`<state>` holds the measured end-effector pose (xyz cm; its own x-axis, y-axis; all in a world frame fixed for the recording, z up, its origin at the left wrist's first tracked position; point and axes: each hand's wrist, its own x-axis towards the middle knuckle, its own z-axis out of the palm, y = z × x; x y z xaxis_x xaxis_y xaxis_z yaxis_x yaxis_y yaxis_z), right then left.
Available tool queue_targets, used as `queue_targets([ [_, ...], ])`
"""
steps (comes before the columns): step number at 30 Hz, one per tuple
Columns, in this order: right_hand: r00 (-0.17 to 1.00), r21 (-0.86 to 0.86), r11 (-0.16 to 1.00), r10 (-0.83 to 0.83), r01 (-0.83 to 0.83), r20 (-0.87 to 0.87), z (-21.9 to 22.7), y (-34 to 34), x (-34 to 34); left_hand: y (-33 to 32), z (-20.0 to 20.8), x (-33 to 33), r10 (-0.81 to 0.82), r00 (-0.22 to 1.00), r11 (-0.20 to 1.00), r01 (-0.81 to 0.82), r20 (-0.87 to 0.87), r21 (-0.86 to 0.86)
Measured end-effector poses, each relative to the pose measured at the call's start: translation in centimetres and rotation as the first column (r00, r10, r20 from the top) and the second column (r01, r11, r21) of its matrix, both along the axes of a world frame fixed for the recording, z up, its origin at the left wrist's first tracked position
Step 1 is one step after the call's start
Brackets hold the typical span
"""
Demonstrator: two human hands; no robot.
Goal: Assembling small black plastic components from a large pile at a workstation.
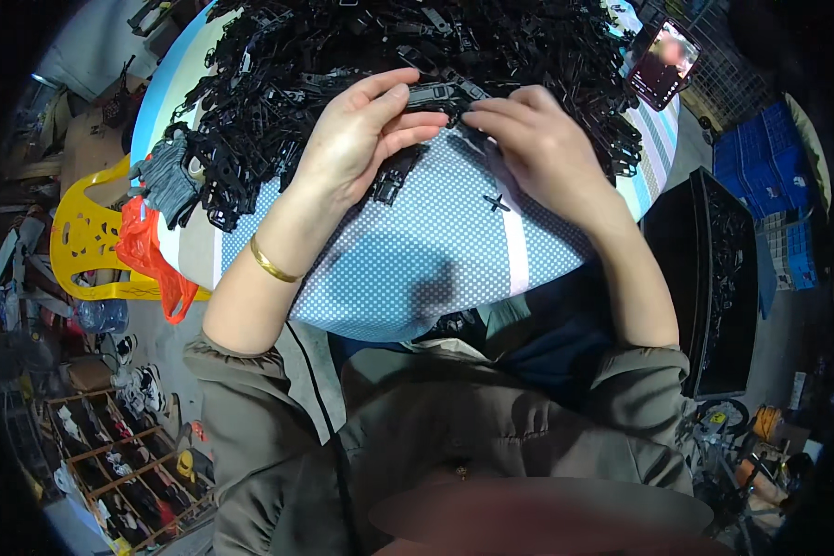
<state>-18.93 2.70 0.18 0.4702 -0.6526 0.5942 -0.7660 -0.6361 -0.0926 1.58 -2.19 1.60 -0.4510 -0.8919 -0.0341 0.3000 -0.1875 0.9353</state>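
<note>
A large heap of small black plastic parts [278, 56] covers the far half of the table. At its near edge my left hand [357, 130] is open, palm turned inward, its fingers stretched toward the right. Opposite it, my right hand [547, 148] has its fingers drawn together in a pinch; it is slightly blurred, and what sits between the fingertips cannot be made out. The fingertips of both hands are close but apart. One small black cross-shaped piece [497, 202] lies alone on the blue dotted cloth [371, 269], below the right hand.
A phone [665, 65] stands at the table's far right edge. Grey knit gloves [169, 176] and a red plastic bag [148, 246] are at the left, beside a yellow chair [74, 236]. A black bin [704, 278] and blue crates [764, 157] stand at the right.
</note>
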Motion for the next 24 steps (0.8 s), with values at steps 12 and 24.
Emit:
queue_targets([
  [12, 0.877, 0.055, 0.995, -0.102, 0.086, 0.470, 0.1, -0.3, -0.1, 0.6, -0.5, -0.7, -0.047, 0.999, 0.998, 0.046, 0.027, 0.038],
  [24, 0.574, 0.550, 0.811, -0.358, -0.199, 0.736, 0.5, 1.2, 1.1, 1.9, -1.2, -1.4, -0.187, 0.977, 0.982, 0.188, 0.102, 0.003],
])
